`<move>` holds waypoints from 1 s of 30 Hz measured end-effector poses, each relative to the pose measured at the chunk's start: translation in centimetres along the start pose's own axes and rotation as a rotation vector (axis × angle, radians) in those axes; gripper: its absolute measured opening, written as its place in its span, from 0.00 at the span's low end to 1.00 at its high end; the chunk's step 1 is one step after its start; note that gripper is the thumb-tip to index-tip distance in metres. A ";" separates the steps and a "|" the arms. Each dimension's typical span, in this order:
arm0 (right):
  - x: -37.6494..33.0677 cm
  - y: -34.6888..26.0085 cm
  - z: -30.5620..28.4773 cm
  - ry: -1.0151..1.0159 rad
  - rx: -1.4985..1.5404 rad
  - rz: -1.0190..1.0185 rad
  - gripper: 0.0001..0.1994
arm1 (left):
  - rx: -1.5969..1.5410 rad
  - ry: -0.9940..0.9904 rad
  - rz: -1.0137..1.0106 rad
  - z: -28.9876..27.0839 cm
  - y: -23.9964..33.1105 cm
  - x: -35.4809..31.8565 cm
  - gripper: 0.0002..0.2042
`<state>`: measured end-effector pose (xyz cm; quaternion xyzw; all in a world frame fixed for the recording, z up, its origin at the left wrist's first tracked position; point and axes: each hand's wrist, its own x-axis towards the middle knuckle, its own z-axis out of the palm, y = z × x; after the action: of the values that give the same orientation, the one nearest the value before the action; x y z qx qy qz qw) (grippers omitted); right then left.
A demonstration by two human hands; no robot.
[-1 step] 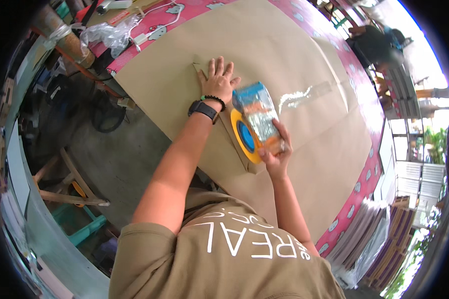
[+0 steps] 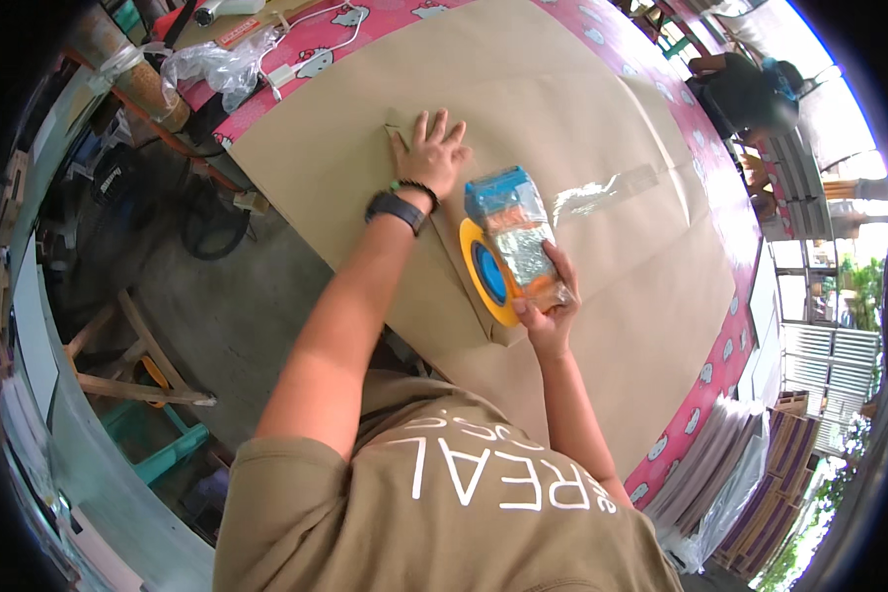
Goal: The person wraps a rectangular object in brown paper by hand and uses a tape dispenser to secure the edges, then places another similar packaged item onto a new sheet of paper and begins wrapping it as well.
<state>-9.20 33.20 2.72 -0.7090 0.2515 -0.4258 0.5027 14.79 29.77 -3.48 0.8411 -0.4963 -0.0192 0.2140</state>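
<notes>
My left hand (image 2: pixel 432 153) lies flat, fingers spread, on a folded flap of a big sheet of brown paper (image 2: pixel 523 89). A black watch and a dark bracelet sit on that wrist. My right hand (image 2: pixel 548 314) grips a tape dispenser (image 2: pixel 511 242) with a blue and orange body and a yellow roll with a blue core. The dispenser rests on the paper near the folded edge, just right of my left hand. A strip of clear tape (image 2: pixel 607 189) shines on the paper beyond the dispenser.
The paper covers a table with a pink patterned cloth (image 2: pixel 705 380). A clear plastic bag (image 2: pixel 212 64) and a white cable lie at the far left end. Another person (image 2: pixel 750 94) sits at the far right. A wooden stool (image 2: pixel 133 370) stands on the floor at left, stacked sheets (image 2: pixel 710 474) at lower right.
</notes>
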 end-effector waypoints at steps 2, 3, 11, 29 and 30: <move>-0.2 0.2 0.1 -0.017 0.013 -0.004 0.39 | -0.059 0.017 0.064 -1.0 -3.5 1.6 0.27; -0.2 0.2 -0.3 -0.017 0.010 -0.007 0.39 | -0.072 0.313 0.090 -0.8 -4.4 2.0 0.27; -2.0 0.0 -2.1 0.024 -0.004 0.126 0.43 | -1.035 -0.889 -0.167 -9.7 1.2 -1.3 0.29; -1.3 -0.8 -1.4 0.002 0.060 0.145 0.42 | -1.630 -1.129 -0.387 -7.2 0.9 -0.7 0.14; -1.2 -0.8 -1.4 -0.007 0.044 0.138 0.42 | -1.519 -1.053 -0.284 -7.1 0.9 -0.5 0.14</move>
<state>-11.09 33.71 3.22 -0.6802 0.2887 -0.3932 0.5471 15.52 32.20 3.21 0.4116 -0.2764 -0.7430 0.4497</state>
